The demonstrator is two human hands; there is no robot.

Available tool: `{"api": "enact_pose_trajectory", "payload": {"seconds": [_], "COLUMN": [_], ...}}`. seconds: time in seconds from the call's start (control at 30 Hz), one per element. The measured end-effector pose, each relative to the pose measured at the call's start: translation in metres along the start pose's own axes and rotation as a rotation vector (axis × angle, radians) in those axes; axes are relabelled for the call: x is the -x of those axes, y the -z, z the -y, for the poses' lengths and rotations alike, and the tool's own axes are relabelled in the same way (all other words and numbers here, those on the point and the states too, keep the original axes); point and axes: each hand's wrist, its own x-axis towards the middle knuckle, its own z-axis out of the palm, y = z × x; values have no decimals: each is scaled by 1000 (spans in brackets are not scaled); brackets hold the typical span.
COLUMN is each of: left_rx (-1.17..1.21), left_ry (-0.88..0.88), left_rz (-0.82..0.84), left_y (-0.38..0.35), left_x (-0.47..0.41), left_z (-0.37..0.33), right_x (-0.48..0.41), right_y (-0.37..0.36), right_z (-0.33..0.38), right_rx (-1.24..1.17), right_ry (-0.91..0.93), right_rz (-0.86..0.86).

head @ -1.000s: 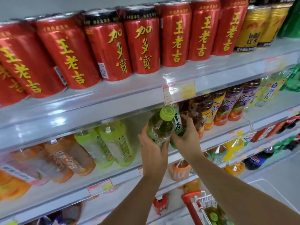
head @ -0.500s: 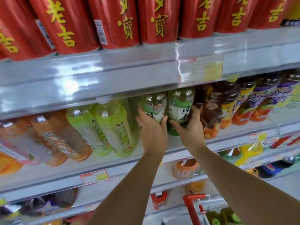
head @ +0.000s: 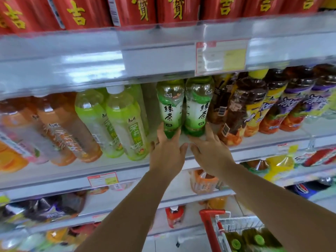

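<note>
Left hand (head: 167, 155): open, fingers nearly straight, tips set either side of the base of the left bottle (head: 170, 106) and touching it. No closed grip shows. Right hand (head: 211, 154): open, fingers spread, with one fingertip against the right side of the right bottle (head: 198, 104) at its base.

Both bottles stand upright, just beside each other, set back from the front edge of the shelf (head: 263, 142). Whether they touch cannot be told.

Clearance: an open gap lies left of the left bottle, before the pale bottles (head: 125, 124). The dark bottles (head: 243, 106) stand close on the right. Bare shelf lies in front, under both hands.

Hidden: the upper shelf (head: 91, 57) and its price tag (head: 221, 57) cover both caps. The cart (head: 212, 226) is cut off by the lower frame edge. The outer bottles are blurred.
</note>
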Motion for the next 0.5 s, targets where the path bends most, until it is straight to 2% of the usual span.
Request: {"api": "enact_pose_trajectory", "payload": {"seconds": [0.27,0.37,0.43,0.5], "left_rx": [100,133,197,276], "left_ry": [113,132,169,181], "left_rz": [113,109,68,23], "left_y": [4,2,3,3], "left_x": [-67,-90,-97,-92], "left_z": [3,3,2,-5], "right_x": [-59,-76,-72,-51], "right_y": [-5,-2,1,1], "right_z": [4,-3,-5,-4], "right_rx": [74,103,114,95], "right_ry": [-101,-98,-85,-12], "right_rz": [159,210,176,39]}}
